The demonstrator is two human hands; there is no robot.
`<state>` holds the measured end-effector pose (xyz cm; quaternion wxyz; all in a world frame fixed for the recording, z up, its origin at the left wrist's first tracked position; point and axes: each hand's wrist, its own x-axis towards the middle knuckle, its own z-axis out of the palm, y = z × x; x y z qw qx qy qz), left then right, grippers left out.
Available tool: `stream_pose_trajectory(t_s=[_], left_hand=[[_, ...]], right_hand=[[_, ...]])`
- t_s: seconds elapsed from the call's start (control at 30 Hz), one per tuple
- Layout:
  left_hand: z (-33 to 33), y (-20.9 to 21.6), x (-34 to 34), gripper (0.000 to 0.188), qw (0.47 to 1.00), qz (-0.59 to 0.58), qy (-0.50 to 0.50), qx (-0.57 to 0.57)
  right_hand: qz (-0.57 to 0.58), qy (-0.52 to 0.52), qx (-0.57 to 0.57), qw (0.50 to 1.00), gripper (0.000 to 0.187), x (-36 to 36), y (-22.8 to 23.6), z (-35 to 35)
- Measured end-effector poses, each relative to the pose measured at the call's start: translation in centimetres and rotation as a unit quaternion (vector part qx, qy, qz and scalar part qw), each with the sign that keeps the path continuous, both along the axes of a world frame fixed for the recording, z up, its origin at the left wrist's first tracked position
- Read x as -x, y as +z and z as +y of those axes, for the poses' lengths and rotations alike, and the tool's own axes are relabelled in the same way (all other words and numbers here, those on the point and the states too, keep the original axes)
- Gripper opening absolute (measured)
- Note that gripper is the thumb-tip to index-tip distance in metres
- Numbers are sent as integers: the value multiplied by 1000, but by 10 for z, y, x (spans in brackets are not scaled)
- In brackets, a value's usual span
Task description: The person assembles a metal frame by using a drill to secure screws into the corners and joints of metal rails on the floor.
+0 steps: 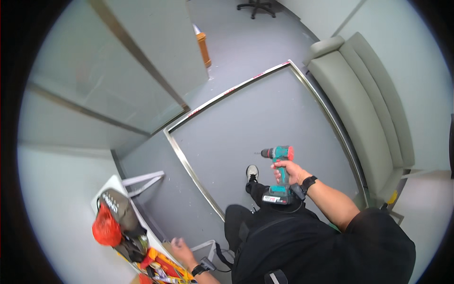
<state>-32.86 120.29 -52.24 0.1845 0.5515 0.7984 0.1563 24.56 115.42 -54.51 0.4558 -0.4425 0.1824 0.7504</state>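
My right hand (288, 173) is wrapped round the grip of a teal and red cordless drill (282, 152), with a battery at its base. The drill's bit points left, over the floor inside a metal frame. My left hand (183, 252) is low at the left, beside an open orange and yellow bag (165, 264) with mixed items in it. Its fingers are curled together; whether something small is between them is too indistinct to make out.
The large rectangular metal frame (179, 152) lies on the grey floor around my front foot. A grey sofa (352, 94) runs along the right. On the left, a white bench (111, 185) bears a dark bag (120, 208) and a red plastic bag (106, 226). Glass panels (113, 90) stand beyond.
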Motion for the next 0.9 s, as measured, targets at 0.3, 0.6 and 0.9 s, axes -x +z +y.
stream_pose_trajectory(t_s=[0.3,0.6,0.9], left_hand=[[162,-71,-216,40,941,-94,-176,274],[467,-114,-420,41,922,-99,-302,222],[640,-39,-744,34,889,-125,-384,216]], right_hand=[[-255,-81,93,959,12,-196,18,49],[-469,137,326,810,20,-287,10,37],[-204,-25,415,886,17,-321,-11,89]])
